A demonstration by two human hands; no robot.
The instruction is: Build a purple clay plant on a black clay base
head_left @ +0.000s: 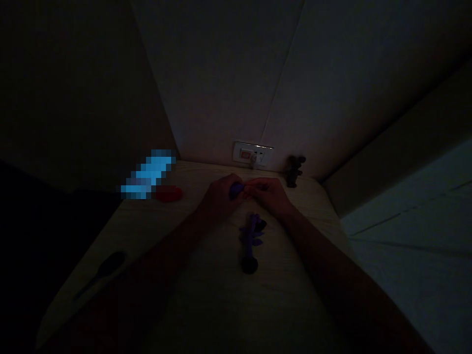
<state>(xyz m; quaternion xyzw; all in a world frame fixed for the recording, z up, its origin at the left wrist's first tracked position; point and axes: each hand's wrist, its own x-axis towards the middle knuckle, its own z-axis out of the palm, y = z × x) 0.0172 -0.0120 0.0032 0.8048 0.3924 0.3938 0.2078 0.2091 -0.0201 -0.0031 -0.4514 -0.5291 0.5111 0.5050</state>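
In dim light, my left hand (220, 197) is closed around a small rounded purple lump (236, 190), which looks like modelling clay. The fingers of my right hand (271, 195) pinch at the lump's right side, and the two hands meet there. Fingertips partly hide the piece. Below the hands, a purple stem-like figure (250, 238) lies on the wooden table (217, 305). Small leaf-like pieces stick out from its sides, and a dark round part forms its near end.
A bright pixelated patch (149, 176) and a red rounded object (169, 194) are at the left. Nearer lies a dark brush-shaped thing (110, 264). At the back, a wall socket (253, 153) holds a plug; a dark bear-like figurine (294, 172) stands to its right.
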